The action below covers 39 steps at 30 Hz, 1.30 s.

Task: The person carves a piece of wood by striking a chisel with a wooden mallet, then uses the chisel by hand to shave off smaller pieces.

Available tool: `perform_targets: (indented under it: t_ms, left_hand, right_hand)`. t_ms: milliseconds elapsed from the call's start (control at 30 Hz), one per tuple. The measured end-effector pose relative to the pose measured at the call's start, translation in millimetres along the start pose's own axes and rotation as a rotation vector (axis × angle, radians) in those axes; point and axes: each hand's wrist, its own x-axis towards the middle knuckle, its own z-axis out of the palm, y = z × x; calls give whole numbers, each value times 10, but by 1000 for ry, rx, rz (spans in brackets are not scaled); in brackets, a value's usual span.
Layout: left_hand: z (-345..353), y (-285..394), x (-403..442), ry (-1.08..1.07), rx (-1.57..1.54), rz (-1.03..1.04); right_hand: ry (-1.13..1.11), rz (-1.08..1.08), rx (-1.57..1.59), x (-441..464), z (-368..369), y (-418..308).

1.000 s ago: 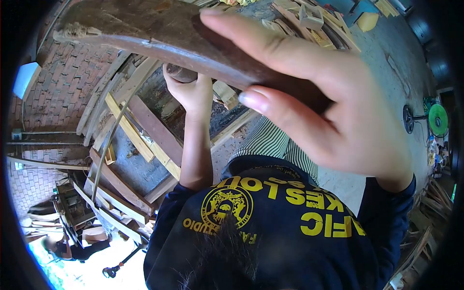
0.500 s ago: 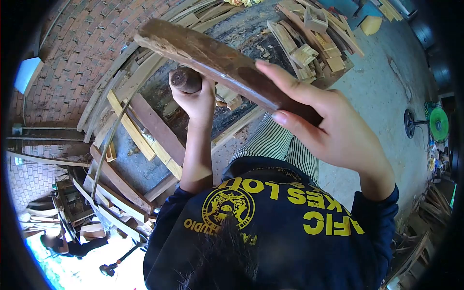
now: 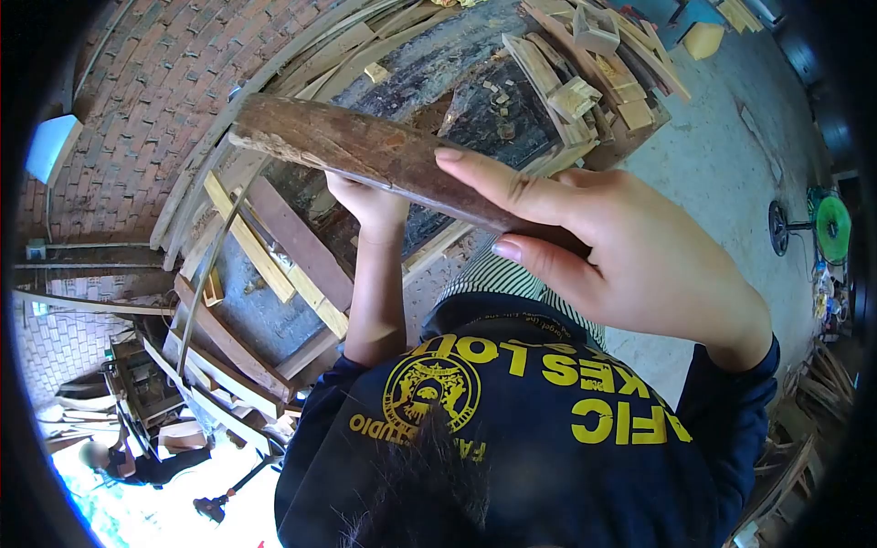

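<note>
Since the right hand point(image 3: 630, 256) has its grip pinched around one end, the brown wood piece point(image 3: 356, 151) is just hanging out in midair, tilted a bit. Left hand point(image 3: 379, 203) is partly hidden behind it, so can't tell what that grip's doing. Past that, loose planks point(image 3: 297, 233) and a wood pile point(image 3: 617, 87).

Can't see much of the left hand point(image 3: 370, 201), tucked fingers-first behind the bar point(image 3: 356, 151), so can't tell about any grip back there. Same deal with the bar's near end, lost inside the right hand point(image 3: 617, 237), with most fingers curled out of sight. Can't properly read the tiny print on the shirt point(image 3: 548, 479), cut off at the bottom edge btw. Way too small and blurry: the far person point(image 3: 163, 468).
</note>
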Motion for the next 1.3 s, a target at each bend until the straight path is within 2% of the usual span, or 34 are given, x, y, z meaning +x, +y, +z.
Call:
perform_targets:
  t_ms: [67, 100, 200, 367, 433, 467, 567, 600, 633, 667, 733, 767, 833, 867, 967, 1000, 1067, 1100, 1167, 1233, 1267, 1300]
  left_hand:
    - [21, -6, 24, 3, -47, 45]
    - [25, -34, 31, 4, -94, 3]
    - [2, -151, 5, 3, -229, -132]
    - [-10, -216, -6, 7, -419, -303]
    - [-22, -136, 17, -129, 769, -68]
    - [-50, -170, 7, -125, 769, -68]
    - [-196, -478, -95, -107, -404, -515]
    - [-198, -480, -96, -93, -802, -644]
    - [-197, -479, -90, -88, -803, -643]
    - [-196, -471, -77, -119, -645, -503]
    - [-138, -348, -2, -182, -329, -223]
    - [-103, -289, 36, -213, -172, -84]
    - [-56, -226, 74, -267, 145, 199]
    - [-55, -221, 68, -268, 143, 200]
    - [-64, -213, 15, -59, -476, -347]
    - [-58, -255, 19, -68, 47, -97]
    - [-69, -272, 27, -69, 38, -72]
    - [-52, -255, 44, -75, 25, -46]
    - [-1, -199, 71, -86, 0, 3]
    - [50, -103, 104, -101, -19, 54]
    - [179, -24, 88, 29, 46, 14]
    - [130, -59, 82, 30, 49, 17]
  right_hand:
    - [-34, 51, 46, -10, -98, -115]
    - [-34, 51, 45, -21, -82, -129]
    - [238, -263, 236, 0, 53, -123]
    - [49, -85, 96, 84, 137, -6]
    - [-57, -37, -14, 84, 122, -43]
    - [-59, -39, -16, 83, 86, -89]
    - [-111, 3, -13, 53, 9, -207]
    - [-17, -43, 52, 30, 9, -215]
    - [77, -89, 119, 24, 9, -218]
    - [73, -89, 118, 59, 37, -196]
    - [241, -258, 74, 176, 117, -109]
    - [242, -256, 73, 210, 121, -84]
    - [-122, 66, 2, 255, 114, -53]
    - [-148, 46, -102, 256, 91, -70]
    - [-160, 99, 23, 244, 40, -211]
    - [-167, 98, 24, 237, 52, -222]
    - [39, -90, 47, 240, 49, -228]
    - [35, -91, 44, 272, 45, -243]
    - [229, -349, 138, 354, 42, -274]
    - [244, -315, 90, 373, 163, -173]
    - [263, -283, 41, 381, 204, -135]
    - [263, -287, 42, 399, 170, -136]
